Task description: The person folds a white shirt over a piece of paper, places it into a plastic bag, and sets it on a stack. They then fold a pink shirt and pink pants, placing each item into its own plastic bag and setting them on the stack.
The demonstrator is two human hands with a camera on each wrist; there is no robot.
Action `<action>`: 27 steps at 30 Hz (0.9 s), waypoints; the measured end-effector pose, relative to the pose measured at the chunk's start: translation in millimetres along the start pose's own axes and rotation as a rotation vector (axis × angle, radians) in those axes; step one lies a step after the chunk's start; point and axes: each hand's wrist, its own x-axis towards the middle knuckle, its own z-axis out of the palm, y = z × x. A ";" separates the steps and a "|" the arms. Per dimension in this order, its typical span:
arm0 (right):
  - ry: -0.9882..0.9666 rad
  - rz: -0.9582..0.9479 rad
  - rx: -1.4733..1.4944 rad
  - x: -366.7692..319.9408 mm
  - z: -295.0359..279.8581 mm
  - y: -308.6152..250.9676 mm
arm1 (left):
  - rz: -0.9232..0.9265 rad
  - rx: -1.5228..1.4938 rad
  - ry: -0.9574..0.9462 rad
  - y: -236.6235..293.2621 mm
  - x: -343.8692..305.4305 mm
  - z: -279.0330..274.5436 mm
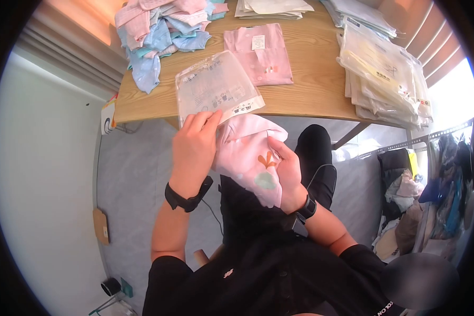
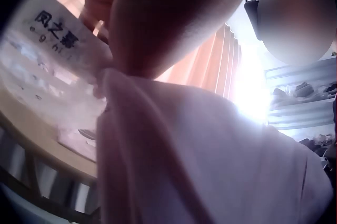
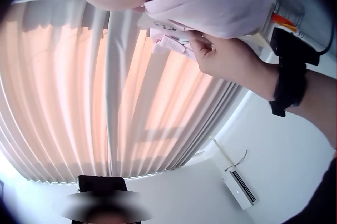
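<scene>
A pink cloth garment (image 1: 247, 147) with an orange and green print hangs between both hands, below the table's front edge. My left hand (image 1: 196, 150) pinches the garment's upper left part beside the lower edge of a clear printed bag (image 1: 213, 84); whether it also grips the bag cannot be told. My right hand (image 1: 289, 176) holds the garment's right side, thumb on top and the other fingers hidden behind the cloth. In the left wrist view the cloth (image 2: 210, 150) fills the lower part. The right wrist view shows the left hand (image 3: 231, 58) beside the cloth (image 3: 226, 3).
On the wooden table (image 1: 316, 79) lie a folded pink garment (image 1: 271, 58) with a label, a heap of pink and blue clothes (image 1: 158, 34) at the back left, and stacked packaged items (image 1: 384, 73) at the right. Clothes (image 1: 405, 195) hang by a rack at the right.
</scene>
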 end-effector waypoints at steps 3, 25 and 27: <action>0.037 0.001 -0.006 -3.7 7.8 -2.5 | 0.024 0.033 0.003 -1.6 -0.3 3.2; 0.123 -0.019 -0.059 -12.3 34.8 13.9 | -0.136 -0.429 -0.203 17.8 0.9 -23.0; 0.129 -0.018 -0.050 -14.3 30.8 14.5 | -0.232 -0.482 -0.239 18.9 6.7 -27.6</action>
